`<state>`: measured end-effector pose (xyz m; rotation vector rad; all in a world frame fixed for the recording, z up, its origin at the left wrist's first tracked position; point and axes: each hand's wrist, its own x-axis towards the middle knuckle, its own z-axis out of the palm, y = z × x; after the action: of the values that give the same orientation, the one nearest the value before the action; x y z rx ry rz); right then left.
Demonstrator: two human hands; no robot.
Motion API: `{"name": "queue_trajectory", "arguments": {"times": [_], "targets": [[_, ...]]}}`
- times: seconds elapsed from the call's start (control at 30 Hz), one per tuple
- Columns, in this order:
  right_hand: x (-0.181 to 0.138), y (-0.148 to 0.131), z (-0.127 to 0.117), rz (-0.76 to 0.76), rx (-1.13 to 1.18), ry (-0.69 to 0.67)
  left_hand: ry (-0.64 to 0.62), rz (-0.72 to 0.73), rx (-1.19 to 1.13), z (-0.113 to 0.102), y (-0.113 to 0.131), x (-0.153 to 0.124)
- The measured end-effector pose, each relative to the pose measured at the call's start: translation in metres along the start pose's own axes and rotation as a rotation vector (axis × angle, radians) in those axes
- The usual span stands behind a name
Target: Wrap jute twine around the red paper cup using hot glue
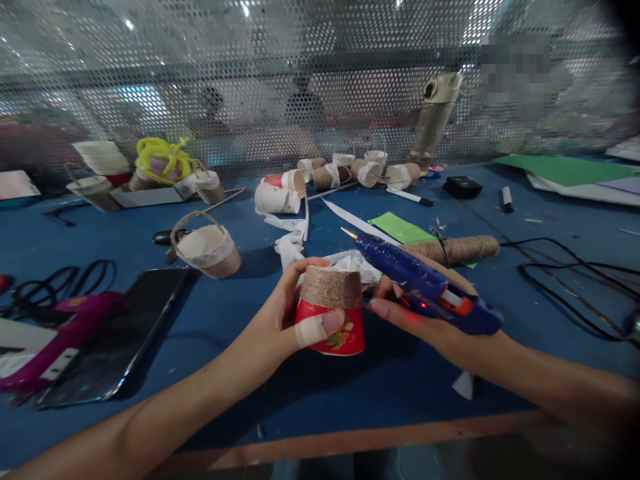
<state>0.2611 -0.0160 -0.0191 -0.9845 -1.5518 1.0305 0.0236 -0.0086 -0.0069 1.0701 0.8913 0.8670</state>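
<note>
Left hand grips upside-down red cup, twine-wrapped upper part, above table centre. Right hand closed around blue glue gun just right of cup; nozzle points up-left, past the rim.

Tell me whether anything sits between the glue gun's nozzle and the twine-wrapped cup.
Nothing visible does. The left hand holds the red paper cup half-wrapped in jute twine upside down; the right hand holds the blue hot glue gun just right of it, its brass nozzle pointing up and away past the cup, with only open air between.
</note>
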Motion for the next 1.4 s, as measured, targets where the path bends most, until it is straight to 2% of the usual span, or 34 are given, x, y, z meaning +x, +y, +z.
{"name": "queue_trajectory", "arguments": {"times": [0.2, 0.4, 0.57, 0.83, 1.0, 1.2, 1.4], "targets": [[0.003, 0.005, -0.006, -0.059, -0.063, -0.036, -0.039, 0.005, -0.014, 0.001, 0.001, 0.002], [0.001, 0.013, -0.008, -0.05, -0.073, 0.001, 0.046, 0.013, -0.042, 0.006, 0.0, -0.001], [0.0, 0.014, -0.007, -0.063, -0.086, 0.025, -0.053, 0.021, -0.055, -0.001, -0.004, 0.001], [-0.002, 0.01, -0.004, -0.063, -0.117, 0.068, -0.056, 0.036, -0.036, -0.005, -0.006, 0.002], [-0.003, 0.011, -0.002, -0.186, -0.165, 0.017, -0.12, 0.025, -0.054, -0.007, -0.006, 0.003], [-0.002, 0.005, -0.002, -0.215, -0.283, -0.028, -0.114, -0.041, -0.042, 0.0, 0.0, -0.006], [-0.003, 0.002, -0.003, -0.213, -0.277, -0.001, -0.137, 0.006, 0.056, 0.008, 0.001, -0.009]]}}
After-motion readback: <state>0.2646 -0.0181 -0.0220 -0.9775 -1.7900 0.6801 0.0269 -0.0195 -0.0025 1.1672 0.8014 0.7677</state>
